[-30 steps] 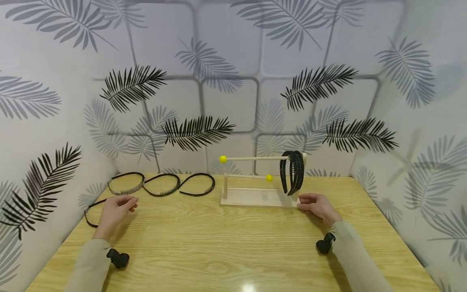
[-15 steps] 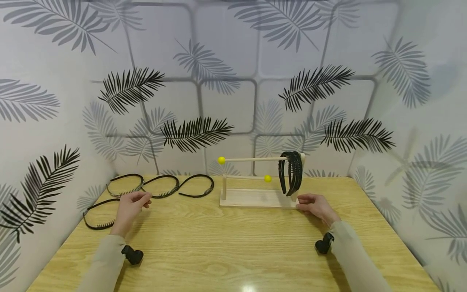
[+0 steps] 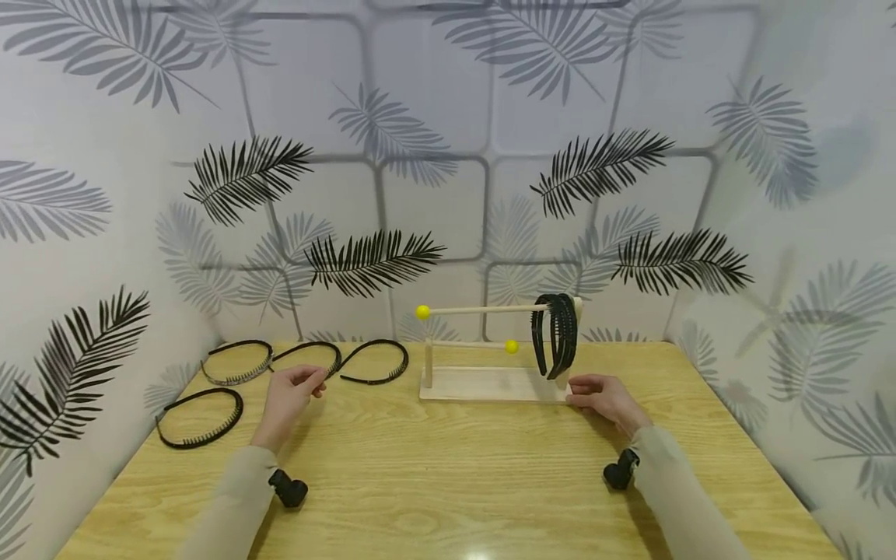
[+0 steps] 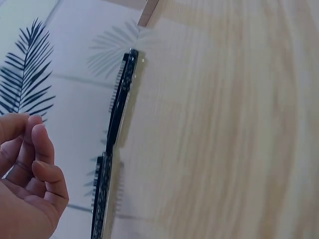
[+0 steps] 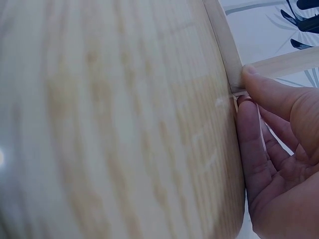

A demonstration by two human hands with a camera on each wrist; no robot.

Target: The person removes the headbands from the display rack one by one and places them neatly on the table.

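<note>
My left hand (image 3: 288, 398) hovers with loosely curled fingers and nothing between them, overlapping the middle black toothed headband (image 3: 308, 344) in the head view. To its right lies another headband (image 3: 378, 382); the left wrist view shows two headbands end to end, the upper headband (image 4: 119, 107) beside the hand. My right hand (image 3: 607, 400) holds the front right corner of a wooden rack (image 3: 483, 381). In the right wrist view, the thumb and fingers pinch the base edge (image 5: 227, 47). Several black headbands (image 3: 565, 338) hang at the right end of the rack's upper rod (image 3: 483, 309).
A grey-black headband (image 3: 238, 381) lies at the back left, and a black headband (image 3: 242, 406) nearer the front left. Yellow balls cap the upper rod (image 3: 423, 312) and lower rod (image 3: 512, 347). Leaf-patterned walls (image 3: 420, 194) border the wood-grain table (image 3: 448, 474) at the back and sides.
My left hand has moved right, away from the front left headband, which now shows whole, to the middle headband. My right hand stays at the rack's corner. The head view has shifted slightly.
</note>
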